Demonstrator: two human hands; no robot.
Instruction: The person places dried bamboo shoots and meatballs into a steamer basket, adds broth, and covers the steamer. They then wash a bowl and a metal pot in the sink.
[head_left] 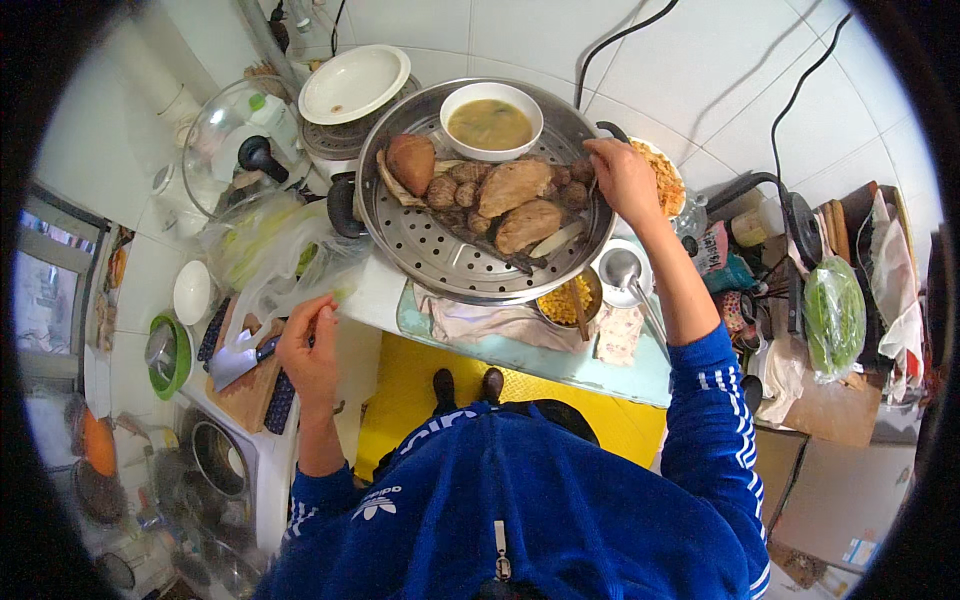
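Note:
A wide metal steamer (440, 262) with a perforated tray stands in front of me. It holds sweet potatoes (518, 190), small brown round roots (572, 194) and a white bowl (447, 108) of yellowish soup. My right hand (628, 178) reaches over the steamer's right rim, beside its black handle (612, 130). Its fingers are bent together at the round roots; whether they grip one is hidden. My left hand (308, 350) hovers left of the steamer, near a clear plastic bag (300, 255). Its fingers are pinched together, and what they hold, if anything, is unclear.
A knife (236, 364) lies on a wooden board (243, 400) at the left. Behind are a glass lid (215, 150) and a white plate (355, 85). A ladle (622, 268) and a bowl of yellow corn-like food (563, 302) sit by the steamer's near right edge.

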